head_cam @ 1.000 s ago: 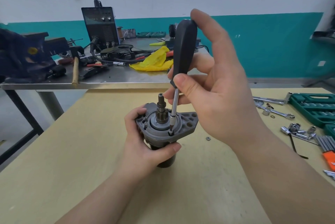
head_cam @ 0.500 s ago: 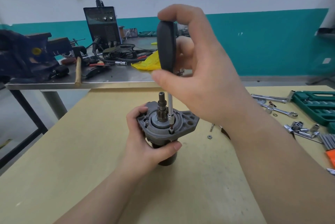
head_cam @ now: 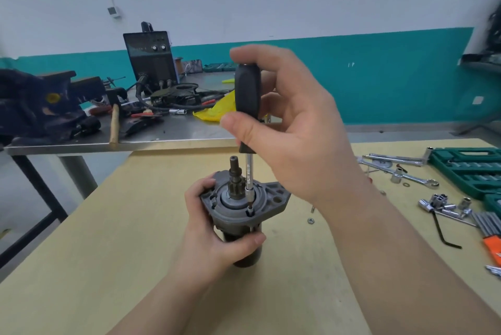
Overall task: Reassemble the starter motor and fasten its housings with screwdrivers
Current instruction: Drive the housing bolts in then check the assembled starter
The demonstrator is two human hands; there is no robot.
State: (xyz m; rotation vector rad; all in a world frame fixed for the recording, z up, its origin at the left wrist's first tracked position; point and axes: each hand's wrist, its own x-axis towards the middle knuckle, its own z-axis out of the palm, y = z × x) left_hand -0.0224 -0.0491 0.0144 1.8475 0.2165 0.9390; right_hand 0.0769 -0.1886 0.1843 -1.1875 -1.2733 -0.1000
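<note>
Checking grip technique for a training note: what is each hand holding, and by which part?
The right hand grips the screwdriver by its black handle. The left hand holds the starter motor around its body, below the grey housing.

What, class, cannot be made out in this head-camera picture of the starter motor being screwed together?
- Screw head: head view, covered by the screwdriver tip in the starter motor housing.
- Motor's lower body: head view, hidden by the left hand.
- Socket sizes: head view, too small.
- Green tool case: head view, cut off by the right edge.
- Right hand palm side: head view, turned away.
</note>
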